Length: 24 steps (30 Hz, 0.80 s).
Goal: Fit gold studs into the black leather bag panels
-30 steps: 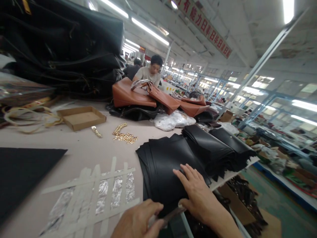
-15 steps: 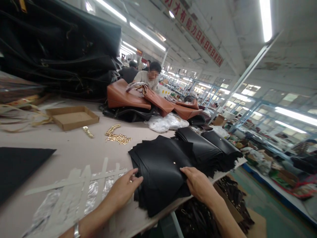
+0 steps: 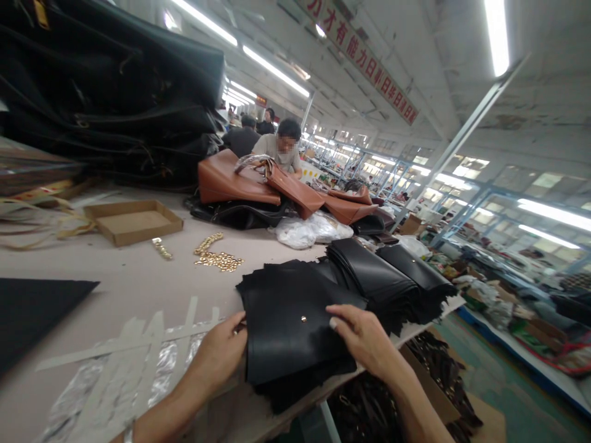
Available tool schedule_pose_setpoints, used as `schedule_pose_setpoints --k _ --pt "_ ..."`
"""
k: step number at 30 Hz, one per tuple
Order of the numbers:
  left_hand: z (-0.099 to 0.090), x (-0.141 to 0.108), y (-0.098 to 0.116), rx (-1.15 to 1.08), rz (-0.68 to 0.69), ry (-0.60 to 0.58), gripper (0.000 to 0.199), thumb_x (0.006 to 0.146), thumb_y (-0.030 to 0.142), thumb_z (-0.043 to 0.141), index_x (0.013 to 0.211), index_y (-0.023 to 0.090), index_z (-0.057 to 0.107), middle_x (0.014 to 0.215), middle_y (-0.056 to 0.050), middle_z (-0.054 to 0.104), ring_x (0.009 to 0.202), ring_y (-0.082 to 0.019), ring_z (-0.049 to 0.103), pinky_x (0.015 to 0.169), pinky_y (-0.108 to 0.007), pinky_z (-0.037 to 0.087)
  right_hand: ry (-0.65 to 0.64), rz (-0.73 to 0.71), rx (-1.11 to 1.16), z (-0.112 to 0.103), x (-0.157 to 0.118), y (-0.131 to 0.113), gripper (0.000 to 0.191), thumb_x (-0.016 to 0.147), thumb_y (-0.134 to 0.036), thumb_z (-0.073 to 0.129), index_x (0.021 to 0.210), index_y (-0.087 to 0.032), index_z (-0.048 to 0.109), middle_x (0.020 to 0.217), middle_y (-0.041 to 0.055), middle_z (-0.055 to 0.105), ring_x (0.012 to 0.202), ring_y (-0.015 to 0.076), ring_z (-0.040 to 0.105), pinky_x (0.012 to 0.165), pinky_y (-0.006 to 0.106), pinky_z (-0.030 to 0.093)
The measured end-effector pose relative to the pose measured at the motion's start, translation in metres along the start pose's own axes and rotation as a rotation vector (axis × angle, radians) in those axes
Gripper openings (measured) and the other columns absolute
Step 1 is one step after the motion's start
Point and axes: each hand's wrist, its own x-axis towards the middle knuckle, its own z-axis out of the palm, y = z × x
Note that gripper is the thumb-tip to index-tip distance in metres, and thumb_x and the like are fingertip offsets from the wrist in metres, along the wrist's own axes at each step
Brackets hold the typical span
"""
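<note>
A black leather piece [image 3: 286, 338] with a small gold stud [image 3: 303, 319] lies on top of a stack of similar pieces at the table's front edge. My left hand [image 3: 226, 344] is closed at the left edge of this top piece, thumb and fingers pinching it. Across its right side rests my right hand [image 3: 364, 338], fingers stretched out over the surface and touching it, not gripped round anything I can see. Beyond the stack lie small gold metal fittings [image 3: 221, 261], loose in a heap.
More black leather stacks [image 3: 372, 271] adjoin on the right. A shallow cardboard tray [image 3: 133, 237], brown bags [image 3: 235, 181] and a tall pile of black bags [image 3: 138, 104] stand farther back. Tape strips [image 3: 133, 344] cover the near left tabletop. A co-worker [image 3: 279, 151] leans forward behind the bags.
The top leather piece has shifted left and toward me and turned straighter, its stud moving along. My left hand has moved slightly left at its edge; my right hand has followed leftward.
</note>
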Motion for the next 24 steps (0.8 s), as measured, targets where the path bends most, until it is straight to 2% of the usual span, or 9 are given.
schedule_pose_setpoints --k 2,4,8,11,14,16,19,21,24 --pt "-0.001 0.003 0.0 -0.051 -0.038 0.055 0.044 0.081 0.043 0.05 0.105 0.016 0.075 0.09 -0.008 0.079 0.09 -0.029 0.073 0.069 -0.03 0.054 0.067 0.074 -0.092 0.0 0.024 0.028 0.041 0.1 -0.019 0.043 0.136 -0.015 0.06 0.135 0.0109 0.065 0.125 0.0225 0.059 0.11 0.033 0.04" --pt "-0.001 0.004 -0.002 -0.089 -0.049 0.083 0.046 0.084 0.047 0.048 0.101 0.015 0.076 0.089 -0.008 0.079 0.091 -0.028 0.074 0.068 -0.029 0.056 0.06 0.115 -0.139 0.005 0.046 0.05 0.043 0.099 -0.015 0.043 0.14 -0.009 0.056 0.139 0.0159 0.061 0.128 0.0263 0.056 0.112 0.038 0.038" --pt "0.005 0.003 -0.008 -0.12 -0.035 0.098 0.046 0.083 0.051 0.053 0.103 0.017 0.076 0.1 -0.007 0.079 0.106 -0.028 0.07 0.087 -0.031 0.055 -0.004 0.189 -0.208 0.023 0.072 0.071 0.041 0.102 -0.016 0.043 0.14 -0.007 0.054 0.13 0.0209 0.064 0.121 0.0291 0.061 0.107 0.044 0.043" --pt "0.015 0.003 -0.011 -0.12 -0.023 0.026 0.045 0.081 0.05 0.056 0.104 0.017 0.075 0.099 -0.007 0.079 0.099 -0.027 0.071 0.088 -0.033 0.055 -0.06 0.252 -0.236 0.034 0.077 0.078 0.035 0.104 -0.027 0.049 0.135 -0.012 0.057 0.118 0.014 0.069 0.11 0.0259 0.067 0.1 0.048 0.05" --pt "0.031 0.005 -0.004 -0.072 0.011 -0.032 0.04 0.083 0.048 0.052 0.099 0.018 0.075 0.092 -0.005 0.078 0.092 -0.026 0.071 0.083 -0.032 0.053 -0.111 0.292 -0.242 0.041 0.077 0.084 0.035 0.1 -0.038 0.059 0.128 -0.017 0.061 0.119 0.0085 0.068 0.105 0.0232 0.068 0.094 0.048 0.054" --pt "0.043 0.005 0.004 -0.005 0.044 -0.036 0.034 0.083 0.045 0.052 0.089 0.019 0.073 0.081 -0.004 0.075 0.085 -0.025 0.068 0.077 -0.031 0.05 -0.128 0.296 -0.238 0.044 0.075 0.086 0.03 0.101 -0.033 0.057 0.125 -0.016 0.063 0.118 0.0094 0.07 0.106 0.023 0.068 0.095 0.045 0.054" --pt "0.057 0.006 0.015 0.1 0.085 -0.019 0.025 0.083 0.039 0.054 0.074 0.02 0.067 0.066 -0.002 0.065 0.07 -0.022 0.061 0.069 -0.031 0.042 -0.126 0.281 -0.23 0.043 0.069 0.083 0.03 0.102 -0.016 0.046 0.123 -0.014 0.067 0.111 0.0142 0.075 0.11 0.0228 0.07 0.096 0.035 0.052" --pt "0.06 0.007 0.016 0.135 0.076 0.003 0.022 0.083 0.035 0.054 0.084 0.018 0.068 0.068 -0.002 0.064 0.069 -0.021 0.06 0.067 -0.031 0.04 -0.114 0.259 -0.225 0.041 0.063 0.083 0.036 0.098 -0.009 0.041 0.12 -0.011 0.069 0.106 0.0177 0.077 0.109 0.0241 0.071 0.093 0.032 0.052" --pt "0.05 0.008 0.012 0.12 0.03 0.015 0.045 0.082 0.035 0.056 0.121 0.013 0.063 0.073 -0.002 0.066 0.073 -0.022 0.064 0.069 -0.03 0.044 -0.057 0.187 -0.216 0.042 0.057 0.09 0.039 0.096 -0.013 0.039 0.116 -0.015 0.072 0.104 0.018 0.078 0.106 0.0278 0.073 0.088 0.036 0.056"
